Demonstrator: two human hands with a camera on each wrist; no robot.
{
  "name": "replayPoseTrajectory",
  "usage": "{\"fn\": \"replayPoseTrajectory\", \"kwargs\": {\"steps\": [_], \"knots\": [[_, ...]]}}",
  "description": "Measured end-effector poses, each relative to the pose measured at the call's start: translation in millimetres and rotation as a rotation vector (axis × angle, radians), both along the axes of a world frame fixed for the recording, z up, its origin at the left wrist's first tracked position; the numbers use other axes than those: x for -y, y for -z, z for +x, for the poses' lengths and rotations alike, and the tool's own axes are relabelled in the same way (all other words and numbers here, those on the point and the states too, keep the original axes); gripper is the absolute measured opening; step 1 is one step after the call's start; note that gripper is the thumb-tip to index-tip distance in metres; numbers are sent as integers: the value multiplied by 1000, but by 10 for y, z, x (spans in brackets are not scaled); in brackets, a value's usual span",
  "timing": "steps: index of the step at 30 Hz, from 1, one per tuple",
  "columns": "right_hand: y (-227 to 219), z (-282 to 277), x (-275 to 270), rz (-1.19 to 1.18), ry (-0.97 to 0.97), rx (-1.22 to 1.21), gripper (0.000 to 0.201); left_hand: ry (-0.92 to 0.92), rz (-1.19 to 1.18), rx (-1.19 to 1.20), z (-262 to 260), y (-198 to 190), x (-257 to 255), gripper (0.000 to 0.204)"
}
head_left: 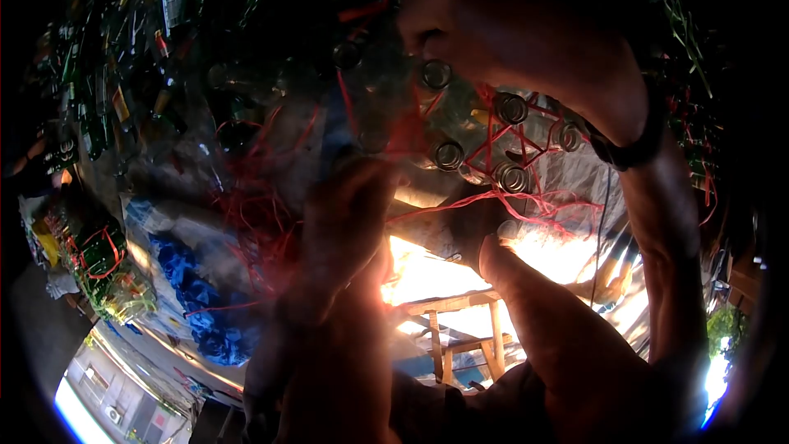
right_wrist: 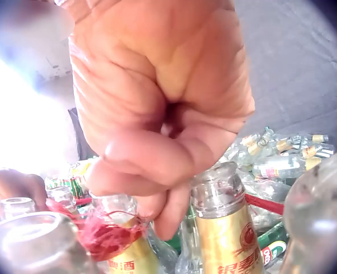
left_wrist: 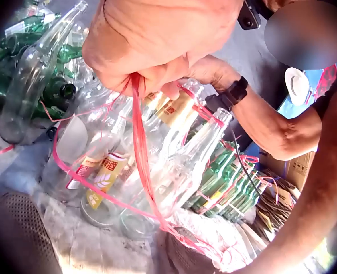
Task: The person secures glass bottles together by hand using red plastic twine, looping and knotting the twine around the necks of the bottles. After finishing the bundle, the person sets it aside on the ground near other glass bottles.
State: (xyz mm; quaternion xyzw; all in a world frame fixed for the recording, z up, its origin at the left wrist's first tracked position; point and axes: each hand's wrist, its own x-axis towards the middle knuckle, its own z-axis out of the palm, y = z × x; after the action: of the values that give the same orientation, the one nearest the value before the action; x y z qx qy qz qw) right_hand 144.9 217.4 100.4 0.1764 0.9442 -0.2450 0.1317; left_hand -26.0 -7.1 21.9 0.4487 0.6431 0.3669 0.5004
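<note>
Thick red twine (left_wrist: 140, 131) hangs from my left hand (left_wrist: 163, 40), which grips it with curled fingers above clear glass bottles (left_wrist: 183, 165). In the head view, my left hand (head_left: 349, 214) is dark and blurred beside the twine. My right hand (head_left: 526, 49) reaches over the bottle mouths (head_left: 511, 108), laced with red strands. In the right wrist view, that hand (right_wrist: 163, 103) has bent fingers reaching down between gold-labelled bottles (right_wrist: 228, 240), against a bottle neck. A red strand (right_wrist: 265, 204) runs behind it; whether its fingertips hold anything is hidden.
Many loose green bottles (head_left: 99, 107) lie at the left, and green bottles bound with red twine (left_wrist: 222, 174) stand behind the clear ones. A wooden stool (head_left: 460, 345), a blue plastic bag (head_left: 197, 304) and a shoe (left_wrist: 26, 234) are near.
</note>
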Motion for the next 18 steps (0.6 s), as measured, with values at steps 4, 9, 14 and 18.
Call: {"fn": "replayPoseTrajectory", "kwargs": {"steps": [4,9,14,18], "knots": [[315,145,328,126,236,-400,21,-25,44,-75,-37,-23,-4,16],[131,268,989,179,396,-311,67,-2,150,-203,-72,3,8,13],[265,99,1226,355,496,-280,73,40,274,-366,-124,68,-34,10],[402,58,1242,361,577,-415,61,50,324,-432,-148,72,-32,8]]}}
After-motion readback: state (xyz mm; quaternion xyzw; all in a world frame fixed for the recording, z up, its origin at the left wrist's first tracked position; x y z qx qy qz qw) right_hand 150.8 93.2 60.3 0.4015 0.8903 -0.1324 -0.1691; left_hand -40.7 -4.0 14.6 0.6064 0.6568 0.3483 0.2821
